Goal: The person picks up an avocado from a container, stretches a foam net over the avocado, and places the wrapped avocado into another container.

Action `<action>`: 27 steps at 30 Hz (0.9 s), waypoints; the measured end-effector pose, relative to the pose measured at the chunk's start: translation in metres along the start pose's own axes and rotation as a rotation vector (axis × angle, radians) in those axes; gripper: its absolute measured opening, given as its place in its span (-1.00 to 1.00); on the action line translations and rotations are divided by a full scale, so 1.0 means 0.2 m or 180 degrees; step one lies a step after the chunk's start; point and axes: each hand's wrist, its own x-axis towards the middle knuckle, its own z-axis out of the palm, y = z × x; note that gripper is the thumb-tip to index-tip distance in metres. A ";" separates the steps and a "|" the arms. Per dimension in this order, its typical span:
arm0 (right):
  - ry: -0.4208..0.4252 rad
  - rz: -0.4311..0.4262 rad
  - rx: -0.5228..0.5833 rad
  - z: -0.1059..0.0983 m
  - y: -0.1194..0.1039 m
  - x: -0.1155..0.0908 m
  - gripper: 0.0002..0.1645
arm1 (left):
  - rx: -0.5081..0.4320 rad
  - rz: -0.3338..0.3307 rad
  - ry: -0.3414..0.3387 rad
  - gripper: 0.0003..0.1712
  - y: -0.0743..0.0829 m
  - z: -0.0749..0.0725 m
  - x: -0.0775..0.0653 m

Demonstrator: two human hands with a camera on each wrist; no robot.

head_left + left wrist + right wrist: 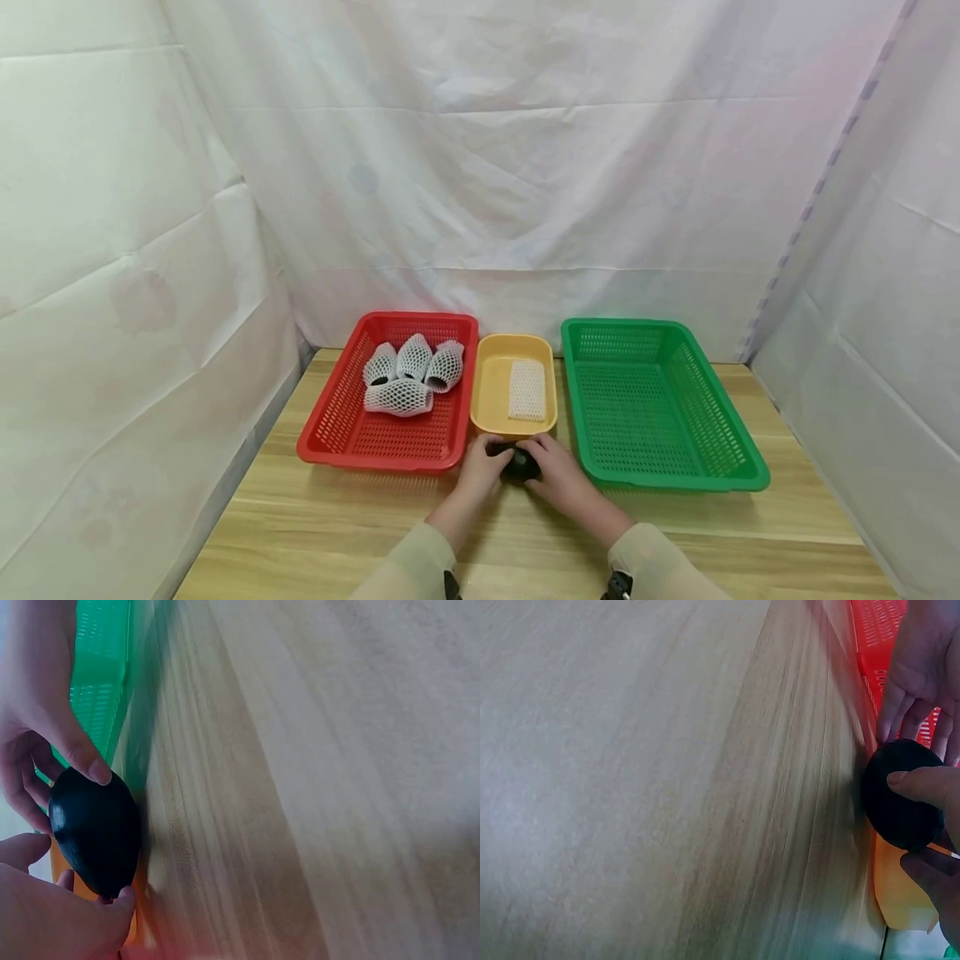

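Observation:
A dark, smooth, egg-shaped avocado (519, 467) is between both hands, just in front of the yellow tray (491, 393). My right hand (561, 477) grips its wide end; in the right wrist view the thumb (915, 782) lies across its upper side. At the narrower end, my left hand (477, 468) pinches the tip with thumb and fingers, seen low in the left wrist view. Inside the yellow tray lies a flat white foam net sleeve (527, 390), or a stack of them.
On the left, a red basket (382, 460) holds several dark fruits in white foam nets (399, 398). A green basket (633, 417) stands on the right. Pale cloth (525, 192) hangs behind and along both sides of the wooden table (337, 533).

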 end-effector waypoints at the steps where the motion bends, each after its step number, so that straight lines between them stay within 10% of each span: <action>1: -0.0021 0.0009 -0.0021 0.00 0.00 0.00 -0.28 | 0.0000 -0.0015 0.0019 -0.73 0.00 0.00 0.00; 6: -0.0068 0.0020 -0.0166 -0.02 -0.02 -0.01 -0.28 | 0.0003 -0.0124 0.0069 -0.75 0.00 0.00 -0.04; 12: 0.0011 -0.0142 -0.0476 -0.03 -0.04 0.00 -0.31 | 0.0154 0.0224 0.0099 -0.75 0.03 -0.01 -0.10; 27: 0.0007 -0.0490 -0.0888 -0.12 -0.13 0.02 -0.65 | 0.1603 0.1008 -0.0558 -0.60 0.07 -0.05 -0.17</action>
